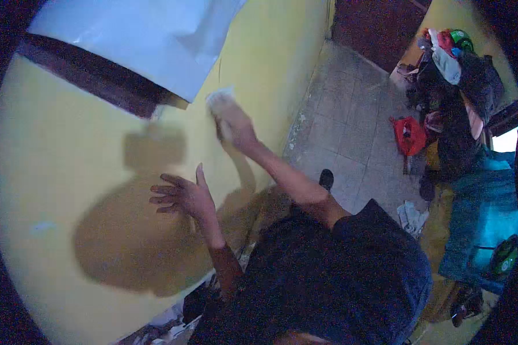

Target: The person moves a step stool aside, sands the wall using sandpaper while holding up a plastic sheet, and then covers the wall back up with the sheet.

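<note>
Fingers spread, your left hand (pixel 193 198) hovers palm-empty toward 9 o'clock in front of a yellow wall (pixel 26 172), while the blurred fingers of your right hand (pixel 239 129) close around a pale wad (pixel 221 96) at 11 o'clock. Whether the wad presses on the wall or stops just short of it, you cannot tell from this angle.

Trouble, if it comes, likely starts at the right hand: a loose pinch on so soft-looking a bundle could let it slide out and drop toward the floor (pixel 342 109) at 1 o'clock. A swing too far toward 10 o'clock could catch your knuckles or the bundle on the lower corner of the glossy white sheet (pixel 138 40), which hangs near the hand and could crease or be pulled askew. Your own broad shadow (pixel 144 241), thrown across the wall toward 8 o'clock, could hide marks or uneven spots in the stretch it covers.

As for the wad, it appears whitish, small and crumpled, like folded cloth or paper, lighter than the wall behind it. It juts past your fingertips on the side toward 11 o'clock, its edges smeared by motion and its exact material too blurred to confirm.
</note>
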A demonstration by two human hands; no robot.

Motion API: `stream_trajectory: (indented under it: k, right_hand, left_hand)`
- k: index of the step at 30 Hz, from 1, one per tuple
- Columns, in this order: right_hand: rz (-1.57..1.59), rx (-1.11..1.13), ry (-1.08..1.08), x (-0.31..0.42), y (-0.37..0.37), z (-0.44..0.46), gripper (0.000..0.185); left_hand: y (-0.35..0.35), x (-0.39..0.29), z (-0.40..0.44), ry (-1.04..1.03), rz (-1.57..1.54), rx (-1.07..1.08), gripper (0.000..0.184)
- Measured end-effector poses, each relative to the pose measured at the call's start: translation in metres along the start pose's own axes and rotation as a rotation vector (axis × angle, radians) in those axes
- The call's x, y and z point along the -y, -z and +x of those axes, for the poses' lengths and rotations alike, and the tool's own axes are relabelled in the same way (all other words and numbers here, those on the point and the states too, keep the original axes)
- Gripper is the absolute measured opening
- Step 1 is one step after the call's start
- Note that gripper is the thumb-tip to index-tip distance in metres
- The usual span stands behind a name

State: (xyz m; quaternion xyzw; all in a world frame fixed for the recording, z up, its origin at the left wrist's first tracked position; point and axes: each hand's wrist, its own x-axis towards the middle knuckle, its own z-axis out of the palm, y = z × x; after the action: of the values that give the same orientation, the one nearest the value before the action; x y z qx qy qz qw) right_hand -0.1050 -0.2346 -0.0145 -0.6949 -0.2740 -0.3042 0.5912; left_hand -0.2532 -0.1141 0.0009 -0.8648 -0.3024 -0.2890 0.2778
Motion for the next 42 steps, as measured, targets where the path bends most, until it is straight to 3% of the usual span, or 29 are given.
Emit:
stream_trajectory:
  k: [5, 7, 8, 11, 15, 16, 17, 19, 20, 23, 24, 25, 27, 28, 31, 32, 35, 36, 39, 40, 41, 42]
  right_hand:
    - [0.029, 0.021, -0.018, 0.020, -0.011, 0.004, 0.045]
    - [0.009, 0.121, 0.168, 0.002, -0.015, 0.004, 0.042]
    - [0.012, -0.009, 0.000, -0.004, -0.015, 0.007, 0.046]
    - [0.163, -0.117, -0.177, -0.001, -0.021, 0.009, 0.049]
    - [0.012, -0.014, 0.036, -0.004, -0.008, 0.018, 0.041]
    - [0.114, 0.003, -0.392, -0.013, -0.012, 0.022, 0.040]
    - [0.116, 0.017, -0.392, -0.007, -0.016, 0.018, 0.040]
    - [-0.065, -0.050, -0.023, 0.014, -0.017, 0.017, 0.036]
    - [-0.297, 0.072, 0.267, 0.029, -0.014, 0.022, 0.036]
    - [-0.258, 0.055, 0.233, 0.005, 0.001, 0.023, 0.037]
    - [0.102, 0.006, -0.186, 0.003, 0.004, 0.026, 0.036]
    - [0.103, 0.006, -0.181, 0.006, 0.002, 0.026, 0.036]
    - [-0.151, 0.005, 0.211, 0.022, -0.004, 0.023, 0.038]
    - [-0.238, 0.200, 0.301, 0.019, -0.013, 0.013, 0.043]
    - [-0.163, 0.069, 0.288, 0.001, 0.001, 0.020, 0.045]
    - [-0.074, -0.024, 0.109, -0.007, 0.005, 0.026, 0.045]
    - [-0.086, -0.096, -0.015, 0.012, -0.013, 0.026, 0.043]
    - [-0.134, -0.039, 0.081, 0.024, -0.012, 0.025, 0.040]
    - [-0.047, -0.056, 0.098, 0.002, -0.012, 0.025, 0.037]
    - [0.032, -0.184, 0.049, -0.009, -0.002, 0.031, 0.037]
    - [0.083, -0.164, -0.309, -0.011, 0.004, 0.035, 0.037]
    - [0.061, -0.172, -0.347, -0.007, 0.001, 0.037, 0.037]
  left_hand:
    - [0.004, -0.003, 0.002, 0.020, 0.022, -0.022, 0.105]
    - [0.000, -0.003, 0.001, 0.044, 0.003, 0.030, 0.108]
    - [-0.003, -0.002, 0.001, 0.049, 0.016, 0.030, 0.108]
    - [-0.008, 0.003, 0.004, 0.001, 0.015, -0.027, 0.109]
    - [-0.008, -0.001, 0.005, 0.038, -0.001, 0.013, 0.110]
    - [-0.009, 0.002, 0.003, 0.025, -0.001, 0.022, 0.110]
    - [-0.009, 0.003, -0.001, 0.035, 0.003, 0.031, 0.110]
    - [-0.006, 0.002, 0.003, -0.002, 0.008, -0.049, 0.110]
    - [-0.005, 0.000, 0.007, 0.002, 0.004, -0.058, 0.110]
    - [0.002, 0.001, 0.000, 0.042, -0.064, 0.007, 0.109]
    - [0.002, 0.000, 0.000, 0.030, -0.026, 0.019, 0.109]
    - [0.001, 0.000, 0.002, 0.016, 0.013, 0.026, 0.108]
    - [-0.004, 0.003, 0.001, 0.028, -0.020, 0.007, 0.108]
    - [-0.006, 0.001, 0.002, 0.037, -0.059, -0.009, 0.107]
    - [-0.003, -0.001, -0.002, 0.028, -0.026, 0.015, 0.107]
    - [0.000, 0.000, -0.002, 0.033, -0.019, 0.020, 0.107]
    - [0.007, 0.000, 0.006, -0.005, -0.009, -0.015, 0.109]
    - [0.003, 0.000, 0.005, 0.011, -0.008, -0.042, 0.109]
    - [0.001, -0.006, 0.005, 0.012, -0.003, -0.030, 0.109]
    - [0.002, -0.001, 0.005, 0.007, 0.019, 0.000, 0.109]
    - [0.002, 0.000, 0.004, 0.006, 0.028, -0.005, 0.109]
    - [0.001, 0.001, 0.002, 0.018, 0.009, 0.007, 0.110]
